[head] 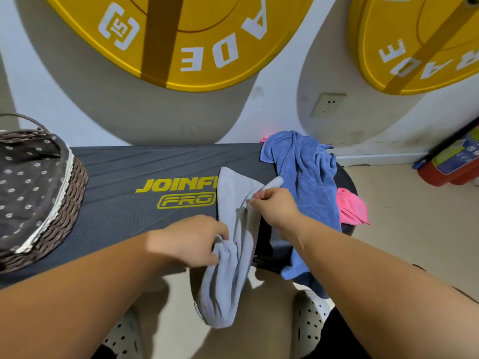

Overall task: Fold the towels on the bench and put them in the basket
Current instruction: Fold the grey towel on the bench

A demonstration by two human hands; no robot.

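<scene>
A light grey towel (233,203) lies bunched over the front edge of the dark bench (124,172), its lower end hanging toward the floor. My left hand (191,239) grips the towel near the bench edge. My right hand (274,206) pinches an upper fold of the same towel. A blue towel (305,177) is draped over the bench's right end, with a pink towel (352,208) beside and partly under it. The wicker basket (75,187) with a dark flowered lining stands on the bench's left end.
Two large yellow weight plates (197,60) hang on the white wall behind the bench. A red fire extinguisher (451,164) lies on the floor at right. My white perforated shoes (311,314) stand on the tan floor below the bench edge.
</scene>
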